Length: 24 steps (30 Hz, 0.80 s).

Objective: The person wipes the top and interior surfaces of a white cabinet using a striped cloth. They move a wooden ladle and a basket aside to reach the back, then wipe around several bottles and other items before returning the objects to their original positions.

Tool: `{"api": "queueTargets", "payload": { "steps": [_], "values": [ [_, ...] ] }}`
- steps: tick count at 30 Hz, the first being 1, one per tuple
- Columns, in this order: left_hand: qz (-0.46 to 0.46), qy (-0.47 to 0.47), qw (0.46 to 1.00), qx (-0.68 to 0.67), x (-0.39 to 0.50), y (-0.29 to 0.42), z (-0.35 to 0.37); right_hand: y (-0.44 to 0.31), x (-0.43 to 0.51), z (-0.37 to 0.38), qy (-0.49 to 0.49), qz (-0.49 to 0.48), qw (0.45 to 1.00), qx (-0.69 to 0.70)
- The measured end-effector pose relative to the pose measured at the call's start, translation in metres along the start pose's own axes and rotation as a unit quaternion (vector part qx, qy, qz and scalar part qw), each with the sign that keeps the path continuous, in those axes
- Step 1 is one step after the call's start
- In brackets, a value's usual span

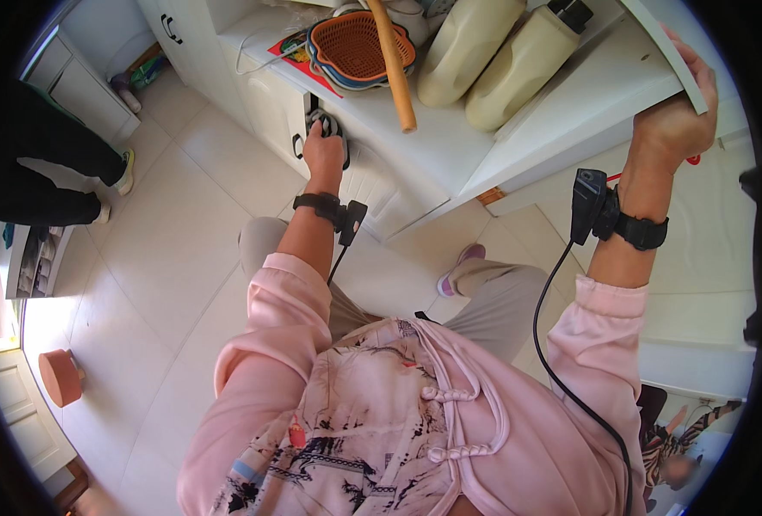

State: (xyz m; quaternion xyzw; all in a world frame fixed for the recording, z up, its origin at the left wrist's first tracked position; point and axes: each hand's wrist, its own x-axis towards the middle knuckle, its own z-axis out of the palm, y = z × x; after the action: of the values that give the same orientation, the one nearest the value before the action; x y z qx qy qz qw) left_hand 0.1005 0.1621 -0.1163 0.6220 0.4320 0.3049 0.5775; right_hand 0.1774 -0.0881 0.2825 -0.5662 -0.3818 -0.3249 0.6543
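Observation:
My left hand (324,155) reaches to the lower cabinet front and is closed around a grey-and-black object (330,124), too small and covered to name. Just beside it is a white cabinet door (277,109) with a black handle (298,146). At the far right my right hand (681,126) grips the edge of a white panel (671,48), perhaps a cabinet door, with its fingers partly hidden behind it. Above and between the hands, a white shelf (439,151) holds stacked plastic baskets (348,48), a wooden rolling pin (394,71) and two cream plastic bottles (523,68).
Another person (45,155) in dark trousers stands at the left, near a low shelf unit (39,258). A round brown stool (58,377) is on the tiled floor (161,258). A person in patterned clothing (661,445) shows at lower right. A cable runs from my right wrist.

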Motion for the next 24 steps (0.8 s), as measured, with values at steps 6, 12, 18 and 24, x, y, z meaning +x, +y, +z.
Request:
{"api": "queueTargets", "payload": {
  "steps": [6,12,18,24],
  "values": [
    [-0.054,-0.033,0.998,-0.011,0.012,-0.045,0.010,0.001,0.002,0.000,0.005,0.001,1.000,0.008],
    [-0.107,-0.074,0.990,-0.060,-0.026,-0.029,0.005,0.003,0.003,-0.003,-0.018,-0.018,1.000,-0.001],
    [-0.025,0.115,0.992,0.050,-0.029,0.019,-0.020,0.001,0.000,0.000,-0.005,-0.012,1.000,-0.023],
    [-0.056,-0.106,0.988,-0.092,0.009,0.058,-0.039,0.000,0.001,-0.001,0.006,-0.010,1.000,0.019]
  ]
}}
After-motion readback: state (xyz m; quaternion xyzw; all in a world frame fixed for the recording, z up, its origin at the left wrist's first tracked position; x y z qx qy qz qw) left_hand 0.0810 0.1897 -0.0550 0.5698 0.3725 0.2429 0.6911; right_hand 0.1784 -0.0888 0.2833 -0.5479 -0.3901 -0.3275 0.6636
